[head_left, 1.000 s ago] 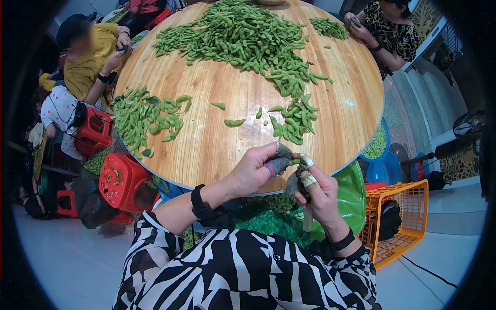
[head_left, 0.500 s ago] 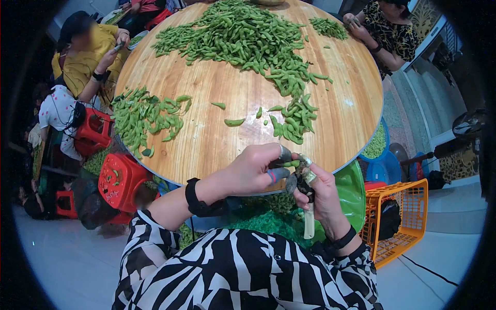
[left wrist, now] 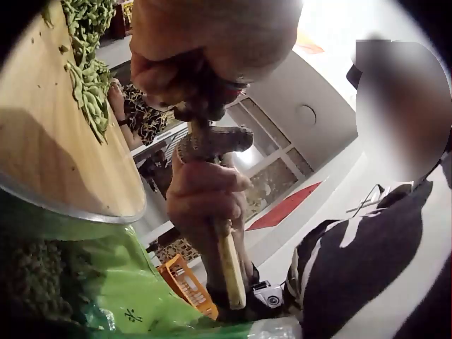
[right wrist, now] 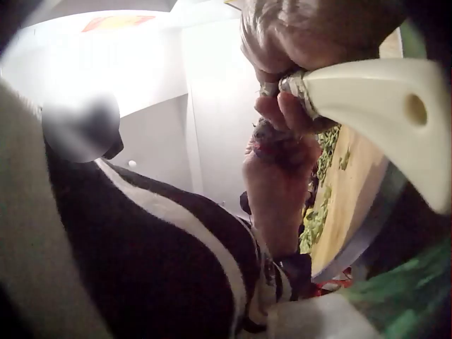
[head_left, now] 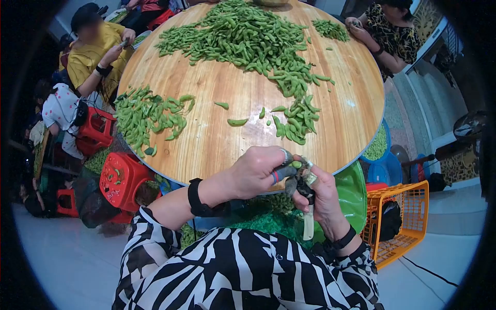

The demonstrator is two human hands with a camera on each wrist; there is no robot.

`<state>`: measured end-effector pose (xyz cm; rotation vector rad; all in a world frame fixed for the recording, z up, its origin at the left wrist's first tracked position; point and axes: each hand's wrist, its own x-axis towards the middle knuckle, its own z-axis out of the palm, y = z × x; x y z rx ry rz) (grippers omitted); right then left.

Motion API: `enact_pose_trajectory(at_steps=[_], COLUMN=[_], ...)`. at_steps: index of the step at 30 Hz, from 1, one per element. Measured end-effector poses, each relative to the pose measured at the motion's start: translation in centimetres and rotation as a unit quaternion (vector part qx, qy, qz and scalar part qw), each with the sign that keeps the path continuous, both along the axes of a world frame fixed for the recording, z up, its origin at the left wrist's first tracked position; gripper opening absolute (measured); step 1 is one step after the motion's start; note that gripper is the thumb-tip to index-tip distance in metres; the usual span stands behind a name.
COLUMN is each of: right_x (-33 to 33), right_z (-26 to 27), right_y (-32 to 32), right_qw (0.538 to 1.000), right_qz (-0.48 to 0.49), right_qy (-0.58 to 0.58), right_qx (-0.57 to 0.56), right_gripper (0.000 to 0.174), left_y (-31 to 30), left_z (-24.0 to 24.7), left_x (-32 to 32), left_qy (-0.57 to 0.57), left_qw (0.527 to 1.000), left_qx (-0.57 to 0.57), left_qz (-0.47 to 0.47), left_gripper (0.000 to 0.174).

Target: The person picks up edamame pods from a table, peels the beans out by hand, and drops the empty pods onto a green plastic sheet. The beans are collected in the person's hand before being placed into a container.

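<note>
The left hand (head_left: pixel 258 170) pinches a now-shorter green bean pod (head_left: pixel 296 164) (trimmed, it seems) beside the right hand (head_left: pixel 324 199), whose grip clasps a cream-handled knife (head_left: pixel 308 226).

A round wooden table (head_left: pixel 217 150) with a thin metal rim carried only green pods. The largest heap (head_left: pixel 243 36) lay from 12 o'clock in to the centre and trailed a narrowing tail toward 4 o'clock, where it ran into a smaller cluster (head_left: pixel 297 119) near the edge at 5 o'clock. A flat spread (head_left: pixel 150 119) reached the rim at 8 to 9 o'clock. A little pile (head_left: pixel 330 28) sat apart at 1 o'clock. A few loose pods (head_left: pixel 237 122) lay singly on bare wood toward 6 o'clock.
</note>
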<state>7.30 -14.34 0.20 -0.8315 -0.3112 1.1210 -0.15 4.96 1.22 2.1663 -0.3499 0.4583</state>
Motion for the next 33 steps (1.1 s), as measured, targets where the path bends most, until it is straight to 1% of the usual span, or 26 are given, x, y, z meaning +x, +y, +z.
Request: enact_pose_trajectory(at_steps=[1, 3, 4, 6, 10, 11, 12, 13, 15, 16, 18, 19, 21, 22, 23, 24, 25, 26, 27, 28, 29, 30, 31, 32, 33], right_x=[-0.2, -0.6, -0.6, -0.7, -0.2, -0.1, 0.1, 0.4, 0.8, 0.9, 1.4, 1.6, 2.0, 2.1, 2.2, 2.3, 2.4, 2.3, 2.1, 1.9, 1.7, 1.5, 1.4, 1.4, 1.4], right_z=[0.4, 1.3, 1.3, 1.4, 1.1, 1.0, 0.9, 0.8, 0.7, 0.7, 0.9, 1.1, 1.2, 1.2, 1.0, 0.6, 0.4, 0.4, 0.4, 0.3, 0.1, -0.4, -0.6, -0.5, -0.3], right_y=[0.0, 0.2, 0.3, 0.4, 0.2, 0.2, 0.1, 0.0, -0.2, 0.1, 0.9, 1.1, 1.4, 1.5, 1.5, 1.5, 1.5, 1.5, 1.4, 1.3, 1.3, 1.2, 1.1, 1.0, 0.9], right_qw=[1.0, 1.0, 1.0, 0.999, 0.999, 0.998, 0.99, 0.99, 0.975, 0.975, 0.946, 0.946, 0.96, 0.95, 0.95, 0.918, 0.878, 0.879, 0.84, 0.796, 0.796, 0.775, 0.752, 0.752, 0.765], right_qz=[0.003, -0.028, -0.029, -0.041, -0.023, -0.036, -0.05, -0.05, -0.045, -0.046, -0.096, -0.097, -0.043, -0.038, -0.037, -0.038, -0.038, -0.037, -0.035, -0.033, -0.034, -0.061, -0.087, -0.088, -0.075], right_qy=[0.001, 0.009, 0.009, -0.004, 0.014, -0.055, -0.124, -0.124, -0.195, -0.193, -0.287, -0.287, -0.261, -0.293, -0.293, -0.376, -0.457, -0.456, -0.521, -0.584, -0.583, -0.611, -0.637, -0.636, -0.617], right_qx=[0.0, -0.002, -0.001, 0.01, 0.043, 0.004, -0.035, -0.035, -0.097, -0.097, -0.116, -0.116, -0.093, -0.099, -0.099, -0.118, -0.137, -0.137, -0.147, -0.156, -0.156, -0.152, -0.149, -0.148, -0.167], right_gripper=[0.041, 0.04, 0.04, 0.038, 0.038, 0.037, 0.037, 0.037, 0.033, 0.033, 0.027, 0.027, 0.022, 0.02, 0.02, 0.02, 0.02, 0.02, 0.021, 0.022, 0.022, 0.022, 0.021, 0.021, 0.02], left_y=[0.0, 0.1, 0.2, 0.2, 0.7, 0.7, 0.7, 0.7, 0.8, 0.6, 0.0, 0.0, 0.0, -0.1, -0.2, -0.4, -0.6, -0.7, -1.0, -1.2, -1.3, -1.5, -1.6, -1.7, -1.8], left_z=[0.2, 1.1, 1.5, 2.0, 1.3, 1.4, 1.5, 1.3, 0.7, 0.4, -0.1, -0.2, -0.4, -0.4, -0.5, -0.5, -0.8, -1.2, -1.4, -1.4, -1.2, -0.9, -0.7, -0.6, -0.4], left_x=[0.0, 0.0, 0.0, -0.1, 0.3, 0.2, 0.1, 0.0, -0.1, -0.1, -0.1, -0.1, -0.1, -0.1, -0.1, -0.2, -0.3, -0.5, -0.8, -0.9, -1.0, -1.0, -1.1, -1.3, -1.3], left_qy=[0.001, -0.02, -0.021, 0.042, 0.005, 0.141, 0.272, 0.272, 0.35, 0.352, 0.376, 0.376, 0.389, 0.389, 0.388, 0.386, 0.385, 0.361, 0.336, 0.337, 0.32, 0.302, 0.302, 0.32, 0.338], left_qw=[1.0, 1.0, 1.0, 0.994, 0.997, 0.968, 0.905, 0.905, 0.836, 0.836, 0.816, 0.816, 0.777, 0.777, 0.788, 0.798, 0.798, 0.826, 0.851, 0.85, 0.882, 0.909, 0.909, 0.902, 0.895], left_qx=[0.0, 0.0, 0.001, -0.105, -0.077, -0.205, -0.326, -0.326, -0.42, -0.42, -0.439, -0.439, -0.495, -0.494, -0.479, -0.463, -0.463, -0.434, -0.404, -0.404, -0.345, -0.284, -0.283, -0.286, -0.288], left_qz=[0.003, -0.004, -0.005, -0.004, -0.006, -0.022, -0.037, -0.037, -0.035, -0.035, -0.02, -0.02, -0.029, -0.029, -0.012, 0.006, 0.007, 0.016, 0.025, 0.025, 0.037, 0.047, 0.047, 0.038, 0.03], left_gripper=[0.02, 0.018, 0.018, 0.015, 0.015, 0.015, 0.015, 0.015, 0.014, 0.014, 0.015, 0.015, 0.018, 0.018, 0.018, 0.019, 0.019, 0.019, 0.019, 0.019, 0.017, 0.016, 0.016, 0.018, 0.023])
